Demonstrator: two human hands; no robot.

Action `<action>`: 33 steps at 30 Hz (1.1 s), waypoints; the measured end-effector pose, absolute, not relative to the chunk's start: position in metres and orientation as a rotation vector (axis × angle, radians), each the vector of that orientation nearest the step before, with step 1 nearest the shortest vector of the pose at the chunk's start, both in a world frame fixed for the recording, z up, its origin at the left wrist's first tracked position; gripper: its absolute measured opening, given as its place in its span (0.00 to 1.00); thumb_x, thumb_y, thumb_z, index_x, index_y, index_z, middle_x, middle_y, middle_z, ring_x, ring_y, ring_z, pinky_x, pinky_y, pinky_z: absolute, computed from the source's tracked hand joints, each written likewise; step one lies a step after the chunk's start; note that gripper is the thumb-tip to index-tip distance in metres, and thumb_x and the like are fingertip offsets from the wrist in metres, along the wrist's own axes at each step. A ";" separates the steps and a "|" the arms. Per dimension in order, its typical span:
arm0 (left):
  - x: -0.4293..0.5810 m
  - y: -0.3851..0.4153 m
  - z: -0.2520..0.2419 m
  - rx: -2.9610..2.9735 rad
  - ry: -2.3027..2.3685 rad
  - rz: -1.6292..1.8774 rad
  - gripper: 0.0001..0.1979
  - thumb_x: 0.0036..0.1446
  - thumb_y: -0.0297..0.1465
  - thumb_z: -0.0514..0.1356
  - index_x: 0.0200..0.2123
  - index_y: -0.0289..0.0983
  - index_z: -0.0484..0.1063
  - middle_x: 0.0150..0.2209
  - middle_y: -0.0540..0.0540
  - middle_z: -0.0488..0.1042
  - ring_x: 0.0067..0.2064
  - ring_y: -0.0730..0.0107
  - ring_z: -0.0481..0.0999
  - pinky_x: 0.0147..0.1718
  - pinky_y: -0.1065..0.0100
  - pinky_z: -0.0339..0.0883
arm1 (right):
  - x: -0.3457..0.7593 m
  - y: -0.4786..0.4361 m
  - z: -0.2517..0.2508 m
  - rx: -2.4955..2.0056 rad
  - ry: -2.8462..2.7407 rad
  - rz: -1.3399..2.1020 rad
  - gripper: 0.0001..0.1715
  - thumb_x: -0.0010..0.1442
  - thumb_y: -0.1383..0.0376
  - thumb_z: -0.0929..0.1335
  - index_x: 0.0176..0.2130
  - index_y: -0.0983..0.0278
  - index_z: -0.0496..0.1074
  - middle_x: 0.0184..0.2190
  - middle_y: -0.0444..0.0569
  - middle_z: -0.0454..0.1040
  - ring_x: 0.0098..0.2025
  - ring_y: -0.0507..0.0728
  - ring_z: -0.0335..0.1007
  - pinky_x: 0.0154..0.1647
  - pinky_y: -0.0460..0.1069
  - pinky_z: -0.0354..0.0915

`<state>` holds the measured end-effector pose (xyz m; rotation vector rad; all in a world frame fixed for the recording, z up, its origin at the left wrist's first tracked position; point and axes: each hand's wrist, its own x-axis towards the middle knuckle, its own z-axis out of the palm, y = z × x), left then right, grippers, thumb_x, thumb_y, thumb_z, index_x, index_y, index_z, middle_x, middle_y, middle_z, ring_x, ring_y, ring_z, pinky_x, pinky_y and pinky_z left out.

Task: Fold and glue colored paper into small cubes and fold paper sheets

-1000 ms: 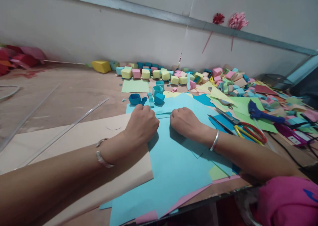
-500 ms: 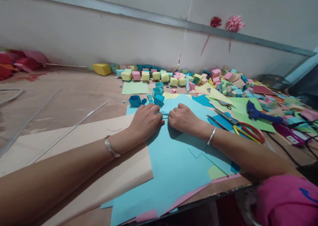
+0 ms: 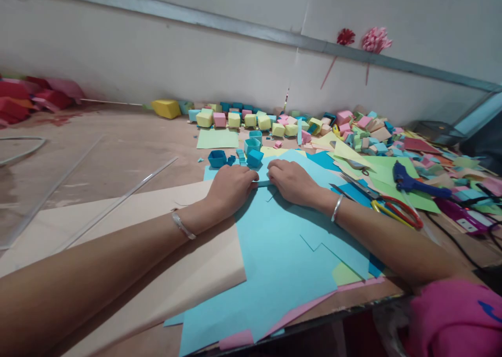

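A narrow light blue paper strip (image 3: pixel 263 183) spans the gap between my two hands, above a large light blue sheet (image 3: pixel 270 263). My left hand (image 3: pixel 231 189) has its fingers closed on the strip's left end. The right end is pinched by my right hand (image 3: pixel 292 182), whose curled fingers cover much of it. Just beyond the hands sit small folded paper boxes: an open dark blue one (image 3: pixel 217 159), a lighter teal one (image 3: pixel 251 146) and a tilted blue one (image 3: pixel 254 158). Small blue paper pieces (image 3: pixel 240 156) lie among them.
Scissors (image 3: pixel 396 210) with red and yellow handles lie right of my hands, near a blue glue gun (image 3: pixel 419 182) and a purple power strip (image 3: pixel 463 216). Many coloured paper boxes (image 3: pixel 234 120) line the wall. A clear rod (image 3: pixel 121 200) crosses the beige sheet (image 3: pixel 188 268).
My right hand has shifted slightly away from me and its fingers have turned, so more of the blue strip shows between the hands. The whole view has moved slightly.
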<state>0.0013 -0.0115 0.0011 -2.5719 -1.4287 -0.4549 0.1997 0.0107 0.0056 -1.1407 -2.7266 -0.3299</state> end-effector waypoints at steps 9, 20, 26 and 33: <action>0.001 -0.011 0.000 -2.516 -1.475 -0.431 0.11 0.61 0.31 0.56 0.31 0.36 0.78 0.33 0.42 0.77 0.38 0.56 0.73 0.29 0.62 0.55 | 0.205 0.023 0.000 -1.151 -2.681 -0.109 0.08 0.63 0.70 0.63 0.38 0.64 0.72 0.38 0.48 0.73 0.40 0.54 0.64 0.37 0.48 0.52; 0.002 -0.015 0.004 -2.603 -1.470 -0.519 0.10 0.56 0.31 0.62 0.42 0.36 0.74 0.37 0.43 0.76 0.40 0.59 0.72 0.32 0.64 0.57 | 0.210 0.026 0.003 -1.106 -2.490 0.472 0.16 0.53 0.74 0.69 0.43 0.65 0.69 0.31 0.42 0.69 0.33 0.51 0.62 0.35 0.45 0.56; 0.000 -0.012 0.002 -2.556 -1.466 -0.560 0.06 0.56 0.33 0.62 0.31 0.36 0.77 0.34 0.42 0.74 0.38 0.59 0.71 0.33 0.64 0.58 | 0.210 0.027 0.000 -0.990 -2.500 0.276 0.08 0.56 0.74 0.66 0.36 0.66 0.74 0.33 0.47 0.70 0.39 0.53 0.65 0.40 0.47 0.58; -0.002 -0.013 0.003 -2.490 -1.531 -0.692 0.12 0.62 0.36 0.57 0.29 0.38 0.75 0.28 0.46 0.76 0.30 0.65 0.71 0.25 0.66 0.49 | 0.206 0.018 0.001 -1.175 -2.551 -0.079 0.13 0.62 0.71 0.62 0.40 0.64 0.75 0.33 0.49 0.77 0.36 0.55 0.68 0.35 0.48 0.54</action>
